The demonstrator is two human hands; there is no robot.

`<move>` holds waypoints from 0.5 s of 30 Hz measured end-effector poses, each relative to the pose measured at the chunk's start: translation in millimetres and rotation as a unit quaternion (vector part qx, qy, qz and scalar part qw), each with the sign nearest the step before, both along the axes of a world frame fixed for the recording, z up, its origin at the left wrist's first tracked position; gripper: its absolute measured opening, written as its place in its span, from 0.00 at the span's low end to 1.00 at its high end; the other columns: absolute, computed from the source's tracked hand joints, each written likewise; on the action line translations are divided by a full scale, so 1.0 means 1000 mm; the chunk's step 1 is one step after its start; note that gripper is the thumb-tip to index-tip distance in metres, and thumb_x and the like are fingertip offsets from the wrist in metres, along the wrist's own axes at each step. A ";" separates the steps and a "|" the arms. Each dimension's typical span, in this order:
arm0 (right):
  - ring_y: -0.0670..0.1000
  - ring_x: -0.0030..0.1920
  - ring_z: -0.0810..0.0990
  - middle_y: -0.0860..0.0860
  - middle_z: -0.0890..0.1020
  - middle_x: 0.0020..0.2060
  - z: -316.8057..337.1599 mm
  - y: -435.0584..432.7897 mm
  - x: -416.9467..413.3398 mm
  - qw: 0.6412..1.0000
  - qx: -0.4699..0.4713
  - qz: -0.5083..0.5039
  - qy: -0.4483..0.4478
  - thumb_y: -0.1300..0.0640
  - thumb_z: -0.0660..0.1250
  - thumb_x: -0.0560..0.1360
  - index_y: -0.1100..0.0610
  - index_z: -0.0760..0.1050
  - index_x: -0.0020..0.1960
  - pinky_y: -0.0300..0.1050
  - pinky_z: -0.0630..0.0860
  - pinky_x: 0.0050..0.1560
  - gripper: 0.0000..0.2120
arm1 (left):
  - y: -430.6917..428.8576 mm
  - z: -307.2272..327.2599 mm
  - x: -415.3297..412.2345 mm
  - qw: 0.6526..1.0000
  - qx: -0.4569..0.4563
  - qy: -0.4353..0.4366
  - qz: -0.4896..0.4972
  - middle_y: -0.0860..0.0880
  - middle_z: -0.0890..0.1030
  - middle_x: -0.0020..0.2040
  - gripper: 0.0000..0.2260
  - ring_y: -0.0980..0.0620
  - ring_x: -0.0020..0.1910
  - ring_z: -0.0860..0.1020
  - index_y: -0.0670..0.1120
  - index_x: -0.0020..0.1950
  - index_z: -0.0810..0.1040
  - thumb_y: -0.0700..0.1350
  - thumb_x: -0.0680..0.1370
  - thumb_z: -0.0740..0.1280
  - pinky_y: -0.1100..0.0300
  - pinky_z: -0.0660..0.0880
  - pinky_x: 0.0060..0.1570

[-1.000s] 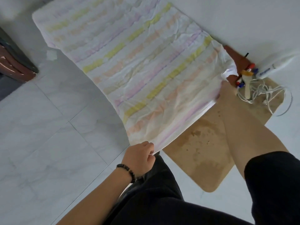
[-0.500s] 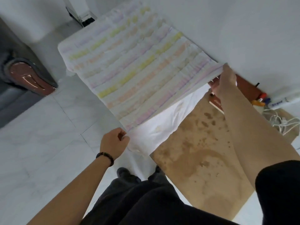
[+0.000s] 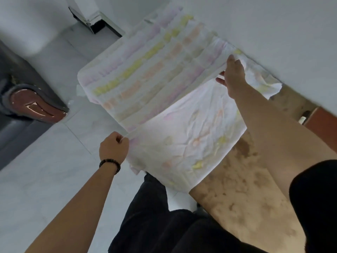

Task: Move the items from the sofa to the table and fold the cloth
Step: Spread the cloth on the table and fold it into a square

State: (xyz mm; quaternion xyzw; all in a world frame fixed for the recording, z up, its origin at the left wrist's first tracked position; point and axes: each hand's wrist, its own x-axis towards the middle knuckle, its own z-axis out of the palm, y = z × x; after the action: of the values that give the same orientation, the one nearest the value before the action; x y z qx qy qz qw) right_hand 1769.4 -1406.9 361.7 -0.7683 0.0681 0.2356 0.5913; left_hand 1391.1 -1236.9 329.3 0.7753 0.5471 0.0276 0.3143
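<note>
The person stands over a stained brown table (image 3: pixel 242 203) pushed against a white wall, holding a striped cloth (image 3: pixel 145 73) stretched between both hands. The left hand (image 3: pixel 114 149), with a dark bead bracelet at the wrist, is closed in a fist around the near edge of the cloth, pinching it at what looks like a fold line. The right hand (image 3: pixel 233 72) is raised toward the wall, thumb and fingers clamped on the far edge of the same fabric. Between the two grips the cloth is doubled: the striped upper half runs away to the left over the tiled floor (image 3: pixel 36 179), and a paler, crumpled layer hangs below it, draping down onto the table's edge.

By my reading the folding is under way but far from finished. One fold seems to be forming, with the layers not yet squared or laid flat, and the cloth is in the air rather than resting neatly on the table. Further folds would be needed to make a tidy bundle.

As for moving the items, a dark sofa (image 3: pixel 23 110) shows at the left, only partly in view, so I cannot tell whether anything remains on it. A reddish-brown object (image 3: pixel 322 123) sits at the table's far right, mostly cut off
</note>
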 end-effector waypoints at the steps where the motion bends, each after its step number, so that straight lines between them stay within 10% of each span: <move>1: 0.51 0.55 0.80 0.51 0.74 0.57 -0.006 0.021 0.006 1.000 -0.017 -0.007 -0.005 0.45 0.52 0.83 0.56 0.68 0.69 0.46 0.82 0.49 0.20 | 0.019 -0.006 0.007 1.000 -0.007 0.006 -0.003 0.48 0.77 0.32 0.05 0.46 0.35 0.74 0.45 0.38 0.74 0.42 0.74 0.64 0.58 0.71 0.34; 6: 0.59 0.66 0.72 0.59 0.70 0.68 -0.057 0.107 0.032 0.979 -0.196 0.036 -0.035 0.44 0.49 0.83 0.61 0.65 0.72 0.54 0.73 0.64 0.26 | 0.100 -0.043 0.021 0.998 -0.037 0.052 -0.028 0.50 0.79 0.38 0.03 0.46 0.39 0.76 0.49 0.43 0.74 0.41 0.75 0.64 0.58 0.71 0.38; 10: 0.68 0.76 0.50 0.62 0.54 0.77 -0.095 0.140 0.023 0.872 -0.433 0.227 -0.032 0.39 0.47 0.81 0.48 0.55 0.78 0.66 0.46 0.73 0.28 | 0.140 -0.069 0.020 0.985 -0.075 0.111 -0.112 0.47 0.79 0.40 0.02 0.44 0.41 0.77 0.45 0.50 0.76 0.43 0.78 0.66 0.57 0.71 0.40; 15: 0.66 0.76 0.49 0.60 0.52 0.77 -0.085 0.144 0.005 0.865 -0.441 0.237 -0.042 0.24 0.50 0.73 0.45 0.57 0.76 0.64 0.48 0.73 0.39 | 0.151 -0.056 0.028 0.980 -0.012 0.073 -0.182 0.44 0.72 0.48 0.12 0.43 0.45 0.71 0.39 0.51 0.72 0.32 0.69 0.65 0.51 0.69 0.40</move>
State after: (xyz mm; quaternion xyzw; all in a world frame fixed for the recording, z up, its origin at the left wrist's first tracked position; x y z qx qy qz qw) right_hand 1774.8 -1263.2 276.8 -0.9511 -0.0446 0.2813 0.1193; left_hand 1419.2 -1085.9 273.1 0.8583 0.4183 -0.0930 0.2824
